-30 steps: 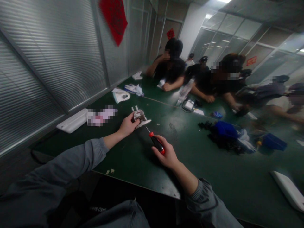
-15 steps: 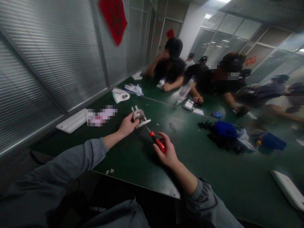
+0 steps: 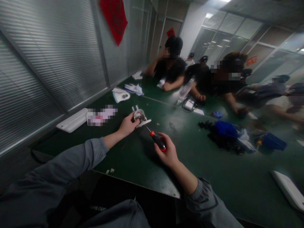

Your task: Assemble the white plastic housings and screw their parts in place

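Observation:
My left hand (image 3: 128, 125) is closed around a small white plastic housing (image 3: 140, 114), its thumb at the open hollow side. Two white prongs stick up from the housing's far end, and some darker parts show inside. In my right hand (image 3: 168, 150) is a red and black screwdriver (image 3: 157, 141), gripped at the handle between thumb and fingers. Its thin shaft points up and left to the near right edge of the housing. Whether the tip sits in a screw is too small to tell.
The green table (image 3: 133, 158) bears a long white case (image 3: 72, 121), a white mask-like item (image 3: 121, 95), gloves (image 3: 134, 89) and a blue item (image 3: 224, 129) on black material. Another white case (image 3: 288, 188) lies at right. Co-workers sit across the table.
The screwdriver handle has turned in my right hand, with more of its black side showing. My right fingers have shifted slightly; my left hand and the housing stay nearly in place.

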`<state>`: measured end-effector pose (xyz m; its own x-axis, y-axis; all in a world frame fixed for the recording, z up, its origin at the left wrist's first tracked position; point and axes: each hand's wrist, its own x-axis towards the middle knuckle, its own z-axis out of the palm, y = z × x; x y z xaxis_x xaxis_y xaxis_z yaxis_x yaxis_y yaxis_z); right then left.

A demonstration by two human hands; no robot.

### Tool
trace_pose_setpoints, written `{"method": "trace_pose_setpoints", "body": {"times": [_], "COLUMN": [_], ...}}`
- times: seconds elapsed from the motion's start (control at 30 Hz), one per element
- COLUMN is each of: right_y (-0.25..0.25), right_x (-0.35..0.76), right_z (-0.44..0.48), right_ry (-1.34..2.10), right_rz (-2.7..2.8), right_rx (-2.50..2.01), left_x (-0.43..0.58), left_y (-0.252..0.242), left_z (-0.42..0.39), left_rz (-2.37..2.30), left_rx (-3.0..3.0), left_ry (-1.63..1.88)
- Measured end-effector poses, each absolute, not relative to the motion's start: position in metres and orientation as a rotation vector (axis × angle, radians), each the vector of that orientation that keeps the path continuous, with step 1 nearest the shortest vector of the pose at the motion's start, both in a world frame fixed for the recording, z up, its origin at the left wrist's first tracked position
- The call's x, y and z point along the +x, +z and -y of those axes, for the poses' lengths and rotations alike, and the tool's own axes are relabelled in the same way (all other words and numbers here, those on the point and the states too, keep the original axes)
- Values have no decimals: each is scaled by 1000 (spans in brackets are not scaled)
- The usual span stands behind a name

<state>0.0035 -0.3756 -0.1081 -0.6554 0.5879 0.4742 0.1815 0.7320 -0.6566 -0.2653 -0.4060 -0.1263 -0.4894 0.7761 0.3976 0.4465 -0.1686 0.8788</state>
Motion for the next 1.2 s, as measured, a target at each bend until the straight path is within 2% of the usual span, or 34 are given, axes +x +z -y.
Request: {"method": "trace_pose_setpoints", "body": {"times": [0.2, 0.63, 0.83, 1.2], "right_y": [-108, -108, -111, -111], "right_x": [7, 6, 2, 3], "right_z": [377, 377, 375, 376], "right_ry": [867, 866, 760, 824], "right_rz": [2296, 2249, 2180, 2167], "right_rx": [-645, -627, -585, -584], "left_x": [-264, -264, -262, -262], "left_y": [-123, -122, -120, -121], "left_z": [408, 408, 408, 408], "left_rz": [-1819, -1796, -1802, -1805], "left_rx": [1404, 1384, 1332, 1335], "left_ry": [1690, 1699, 1733, 1723]}}
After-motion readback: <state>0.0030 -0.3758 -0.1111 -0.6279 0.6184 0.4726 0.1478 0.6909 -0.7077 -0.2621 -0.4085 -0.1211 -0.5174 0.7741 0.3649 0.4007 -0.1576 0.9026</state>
